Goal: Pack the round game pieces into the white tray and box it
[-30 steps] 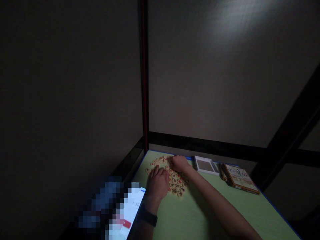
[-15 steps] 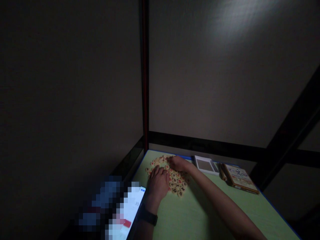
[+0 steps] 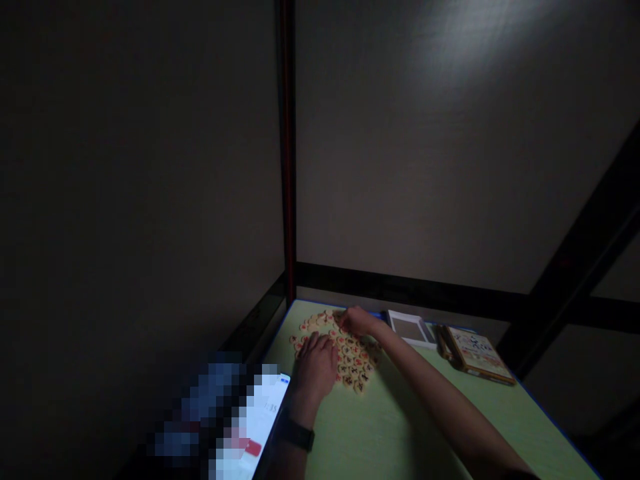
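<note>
Round wooden Chinese chess pieces with red and black characters lie in a close cluster on the green table. Over the left side of the cluster, my left hand rests with its fingers stretched out flat on the pieces. A dark band circles that wrist. My right hand reaches across to the far side of the cluster, fingers curled down and pressed together among the pieces. Whatever is between those fingertips is hidden. Some pieces are covered by both hands.
An open white box tray stands at the table's back edge. To its right lies a printed box. A lit phone screen, partly pixelated, is at the lower left. Walls rise close behind and left of the table.
My right hand has shifted very slightly to the right at the far side of the cluster. My left hand stays on the pieces. The camera view has moved a little.
</note>
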Tool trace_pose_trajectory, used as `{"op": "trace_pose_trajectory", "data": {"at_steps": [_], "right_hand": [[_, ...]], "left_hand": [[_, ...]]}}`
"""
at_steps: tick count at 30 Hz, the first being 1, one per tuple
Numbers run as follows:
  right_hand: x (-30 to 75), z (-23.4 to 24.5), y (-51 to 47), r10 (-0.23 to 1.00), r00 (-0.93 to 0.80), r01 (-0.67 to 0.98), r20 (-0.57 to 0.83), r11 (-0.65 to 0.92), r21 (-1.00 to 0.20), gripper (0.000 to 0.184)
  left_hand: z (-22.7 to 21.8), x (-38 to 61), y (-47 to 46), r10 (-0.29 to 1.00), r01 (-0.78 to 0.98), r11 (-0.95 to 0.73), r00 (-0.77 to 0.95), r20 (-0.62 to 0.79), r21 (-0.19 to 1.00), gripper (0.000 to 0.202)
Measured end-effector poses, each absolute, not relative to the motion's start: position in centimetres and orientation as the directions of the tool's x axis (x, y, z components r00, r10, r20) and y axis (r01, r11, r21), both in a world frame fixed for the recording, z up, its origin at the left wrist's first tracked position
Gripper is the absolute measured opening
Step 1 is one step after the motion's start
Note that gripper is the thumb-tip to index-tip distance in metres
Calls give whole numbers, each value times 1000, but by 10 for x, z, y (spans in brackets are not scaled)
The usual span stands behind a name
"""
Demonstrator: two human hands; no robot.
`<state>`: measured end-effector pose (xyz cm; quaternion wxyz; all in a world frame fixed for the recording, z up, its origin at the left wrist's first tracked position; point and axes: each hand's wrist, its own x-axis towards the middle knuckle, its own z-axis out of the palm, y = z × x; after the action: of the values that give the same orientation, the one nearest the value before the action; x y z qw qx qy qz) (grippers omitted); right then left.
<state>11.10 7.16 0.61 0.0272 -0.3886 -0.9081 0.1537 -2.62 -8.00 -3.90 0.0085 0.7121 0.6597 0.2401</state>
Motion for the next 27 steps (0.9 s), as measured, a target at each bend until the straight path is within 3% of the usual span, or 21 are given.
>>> {"op": "trace_pose_trajectory", "data": {"at_steps": [8,16,27], "right_hand": [[109,2,69,763,-641,742,-82,588,-323,35],[117,6,74,764,-645,729,-36,600,-330,27],[169,15,61,804,-592,769,57,585,-256,26]], "left_hand": [[-30,-24,-83,958,937,-102,2,288,334,39],[-34,-25,-82,947,944,-110,5,321,311,39],[-36,-26,-81,948,947,-113,12,319,302,39]]}}
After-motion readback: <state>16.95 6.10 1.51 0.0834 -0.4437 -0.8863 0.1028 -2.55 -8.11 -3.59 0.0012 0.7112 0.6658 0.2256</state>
